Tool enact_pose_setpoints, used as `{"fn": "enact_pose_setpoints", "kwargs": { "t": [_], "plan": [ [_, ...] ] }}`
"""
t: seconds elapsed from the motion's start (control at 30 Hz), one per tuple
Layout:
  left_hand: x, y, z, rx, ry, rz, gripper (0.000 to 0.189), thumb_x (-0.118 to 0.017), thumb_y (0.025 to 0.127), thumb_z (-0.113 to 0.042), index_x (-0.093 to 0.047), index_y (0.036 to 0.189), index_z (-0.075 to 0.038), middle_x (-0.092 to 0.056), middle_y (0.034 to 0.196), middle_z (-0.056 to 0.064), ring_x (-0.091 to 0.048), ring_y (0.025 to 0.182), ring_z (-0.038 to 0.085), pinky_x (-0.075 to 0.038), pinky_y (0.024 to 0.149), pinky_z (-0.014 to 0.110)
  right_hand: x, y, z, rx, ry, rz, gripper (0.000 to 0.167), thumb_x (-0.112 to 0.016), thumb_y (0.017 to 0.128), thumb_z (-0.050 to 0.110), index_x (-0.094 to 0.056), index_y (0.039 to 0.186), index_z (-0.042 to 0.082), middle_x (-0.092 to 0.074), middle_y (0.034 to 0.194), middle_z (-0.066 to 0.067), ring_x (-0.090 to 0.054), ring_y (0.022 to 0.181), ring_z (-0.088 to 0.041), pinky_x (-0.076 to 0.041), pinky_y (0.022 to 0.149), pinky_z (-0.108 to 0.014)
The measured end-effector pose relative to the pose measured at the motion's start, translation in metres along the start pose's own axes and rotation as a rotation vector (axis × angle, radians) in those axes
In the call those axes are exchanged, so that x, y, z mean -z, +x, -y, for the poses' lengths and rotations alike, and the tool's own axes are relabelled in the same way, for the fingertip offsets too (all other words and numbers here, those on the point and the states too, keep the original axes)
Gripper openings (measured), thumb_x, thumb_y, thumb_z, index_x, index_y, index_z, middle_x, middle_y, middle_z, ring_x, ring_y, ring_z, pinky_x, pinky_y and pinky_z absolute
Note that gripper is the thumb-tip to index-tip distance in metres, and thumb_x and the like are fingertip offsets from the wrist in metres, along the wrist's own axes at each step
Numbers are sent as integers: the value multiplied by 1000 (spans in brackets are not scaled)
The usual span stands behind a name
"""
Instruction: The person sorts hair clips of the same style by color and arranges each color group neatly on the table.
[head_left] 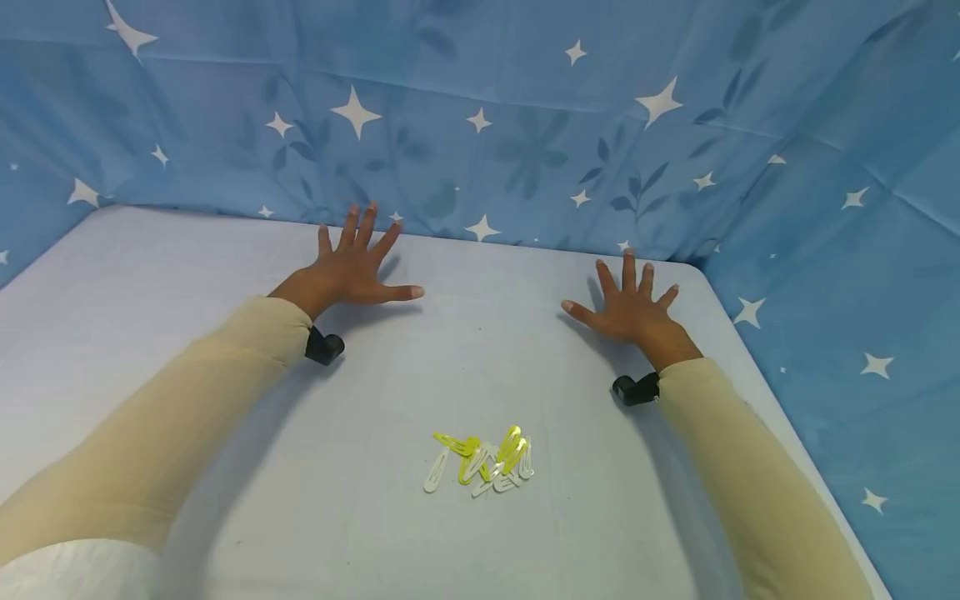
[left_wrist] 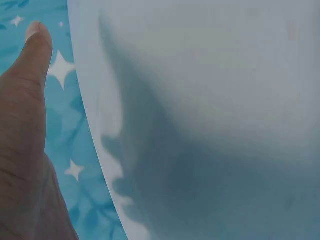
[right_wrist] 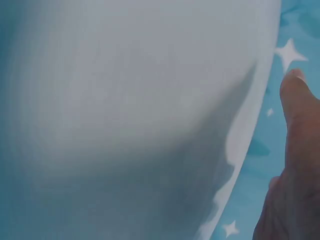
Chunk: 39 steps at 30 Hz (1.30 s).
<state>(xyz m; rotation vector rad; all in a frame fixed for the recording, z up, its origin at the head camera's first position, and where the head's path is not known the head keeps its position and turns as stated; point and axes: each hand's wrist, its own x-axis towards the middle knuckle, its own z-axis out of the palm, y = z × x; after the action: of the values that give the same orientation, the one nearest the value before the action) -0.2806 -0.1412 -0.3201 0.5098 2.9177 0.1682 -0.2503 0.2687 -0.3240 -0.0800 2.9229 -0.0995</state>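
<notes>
Nearest us, a small, loose heap of yellow and white hair clips lies near the middle of the table. Several overlap, so we judge the neat way to handle them is one at a time, working from the outside in: the white clip at the heap's left edge sits mostly free and should come up without dragging others. The clips look thin and lie flat, so we would bring thumb and index finger down low on either side of one and pinch its edges. Those crossed in the middle could catch on each other; we would lift rather than pull sideways.

Farther off, on the right, the right hand has its fingers spread with nothing between them; the heap lies well nearer us and to its left. On the left, slightly farther again, the left hand is spread and empty too, with the heap well nearer and to its right. Neither hand touches a clip, and we think both need drawing toward us before any pinch. The shadows suggest the palms are raised, though we cannot tell whether any fingertip touches the table or the blue curtain beyond.
</notes>
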Motion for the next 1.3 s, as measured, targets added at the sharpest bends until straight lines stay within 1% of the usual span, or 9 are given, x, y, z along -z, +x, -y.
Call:
{"fn": "enact_pose_setpoints", "kwargs": {
  "t": [0.2, 0.3, 0.4, 0.53, 0.63, 0.73, 0.83, 1.0, 1.3],
  "plan": [
    [-4, -2, -14, -101, -78, -10, 104, -47, 81, -80, -10, 158, -20, 16, 159, 18, 14, 144, 39, 5, 106, 67, -5, -6, 15, 100, 91, -36, 100, -43, 87, 74, -11, 157, 11, 12, 157, -25, -1, 141, -51, 4, 103, -72],
    [-3, -3, -20, -155, -97, -26, 100, -51, 82, -75, -19, 157, -18, 3, 160, 20, 3, 145, 39, -1, 108, 65, -6, -10, 21, 150, 108, -88, 93, -49, 88, 67, -20, 155, 9, -2, 157, -27, -12, 138, -52, -5, 104, -71],
    [-1, -6, -25, -199, -145, -23, 93, -55, 84, -71, -31, 154, -15, -16, 157, 19, -13, 144, 38, -13, 110, 61, -8, -12, 26, 213, 134, -154, 83, -53, 91, 59, -31, 151, 7, -17, 154, -27, -22, 135, -51, -15, 104, -69],
    [1, -14, -29, -240, -235, -13, 80, -63, 86, -62, -48, 143, -8, -42, 141, 17, -44, 126, 32, -35, 103, 52, -10, -15, 31, 340, 243, -232, 62, -57, 95, 48, -52, 138, 4, -41, 142, -23, -39, 127, -44, -30, 100, -62],
    [1, -21, -31, -277, -289, -21, 65, -67, 89, -50, -56, 134, -4, -54, 127, 15, -56, 109, 28, -43, 95, 46, -10, -21, 34, 413, 362, -248, 47, -61, 96, 38, -62, 127, 2, -55, 130, -19, -53, 113, -37, -42, 91, -54],
    [-1, -25, -32, -319, -327, -34, 52, -66, 92, -39, -62, 127, -2, -60, 119, 14, -59, 101, 25, -47, 89, 42, -10, -28, 36, 421, 441, -234, 41, -65, 95, 32, -65, 123, 3, -63, 117, -14, -59, 98, -30, -48, 78, -46],
    [-4, -27, -34, -348, -360, -47, 43, -66, 94, -31, -65, 122, 1, -63, 117, 13, -60, 100, 25, -48, 87, 42, -10, -33, 38, 412, 471, -210, 39, -67, 94, 30, -66, 123, 5, -66, 108, -11, -61, 92, -25, -48, 74, -41],
    [-9, -32, -39, -380, -421, -55, 35, -68, 92, -25, -69, 117, 0, -66, 115, 10, -61, 97, 21, -49, 84, 40, -13, -41, 42, 406, 516, -183, 35, -68, 93, 30, -68, 121, 8, -66, 100, -6, -61, 87, -21, -48, 71, -38],
    [-20, -47, -61, -544, -514, 41, 29, -74, 87, -24, -74, 109, -5, -70, 102, -2, -62, 88, 10, -51, 75, 30, -23, -60, 49, 462, 616, -115, 28, -69, 92, 24, -70, 116, 10, -66, 91, 0, -59, 76, -19, -48, 65, -33]
  ]
}}
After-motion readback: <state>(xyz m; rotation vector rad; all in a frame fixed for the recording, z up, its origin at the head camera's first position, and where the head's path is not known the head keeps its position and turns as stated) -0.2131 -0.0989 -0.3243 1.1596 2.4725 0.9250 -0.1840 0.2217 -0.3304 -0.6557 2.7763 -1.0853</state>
